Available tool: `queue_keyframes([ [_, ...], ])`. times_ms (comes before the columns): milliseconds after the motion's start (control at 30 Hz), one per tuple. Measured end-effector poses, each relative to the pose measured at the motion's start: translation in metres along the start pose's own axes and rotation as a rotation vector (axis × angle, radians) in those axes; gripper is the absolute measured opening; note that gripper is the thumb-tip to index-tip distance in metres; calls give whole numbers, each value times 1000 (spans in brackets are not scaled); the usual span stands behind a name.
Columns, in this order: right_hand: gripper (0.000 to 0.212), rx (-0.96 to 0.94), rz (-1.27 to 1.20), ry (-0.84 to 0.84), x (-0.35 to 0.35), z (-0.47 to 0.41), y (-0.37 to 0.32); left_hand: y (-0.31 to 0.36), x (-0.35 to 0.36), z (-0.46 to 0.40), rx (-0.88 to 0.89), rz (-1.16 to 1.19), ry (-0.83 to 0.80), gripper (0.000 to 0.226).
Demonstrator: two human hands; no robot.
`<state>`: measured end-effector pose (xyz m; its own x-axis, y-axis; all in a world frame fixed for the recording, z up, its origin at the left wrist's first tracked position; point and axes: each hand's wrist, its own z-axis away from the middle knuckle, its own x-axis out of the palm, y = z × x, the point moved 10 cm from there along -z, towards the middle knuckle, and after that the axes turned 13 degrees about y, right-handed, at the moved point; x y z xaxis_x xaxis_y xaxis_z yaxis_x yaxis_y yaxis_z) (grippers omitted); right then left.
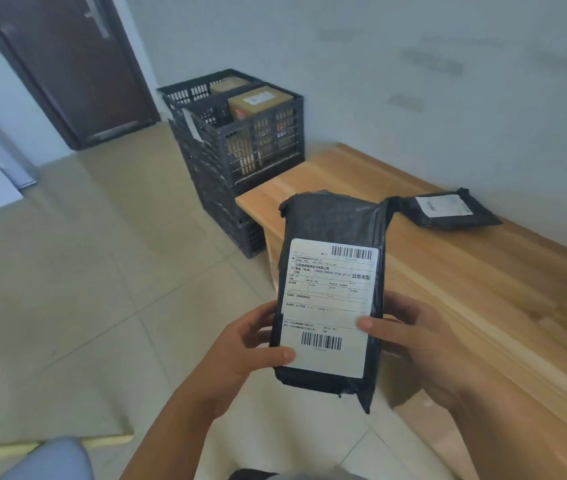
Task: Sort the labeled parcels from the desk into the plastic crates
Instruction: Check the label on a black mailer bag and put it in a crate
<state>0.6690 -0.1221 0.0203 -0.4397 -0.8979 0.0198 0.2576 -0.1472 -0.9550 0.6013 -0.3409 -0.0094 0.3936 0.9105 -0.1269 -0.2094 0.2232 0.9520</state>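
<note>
Both hands grip a black poly-bag parcel (334, 258) upright over the floor, just off the worktop (465, 271) edge, shipping label w/ barcodes facing up. Left hand (240, 355) pinches its lower left side, right hand (417, 341) its right edge, thumb on label. 2nd black parcel (448, 211) lies on worktop by wall. Stacked black crates (240, 150) beyond hold cardboard boxes (258, 102).

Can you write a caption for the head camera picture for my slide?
Both hands hold a black labeled parcel upright beside the wooden desk, crates behind.
</note>
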Motion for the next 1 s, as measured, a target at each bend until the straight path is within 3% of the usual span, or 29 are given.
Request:
queue_keyframes([
  [400,34,46,37,-155,206,-30,-3,-32,-191,-2,-77,85,154,68],
  [533,52,76,54,-172,262,-39,5,-46,-242,-12,-92,111,154,73],
  [767,46,71,95,-154,317,-55,3,-60,-297,-46,-110,107,68,76],
  [1000,43,102,88,-130,365,-131,-8,-51,-340,-129,-125,92,63,74],
])
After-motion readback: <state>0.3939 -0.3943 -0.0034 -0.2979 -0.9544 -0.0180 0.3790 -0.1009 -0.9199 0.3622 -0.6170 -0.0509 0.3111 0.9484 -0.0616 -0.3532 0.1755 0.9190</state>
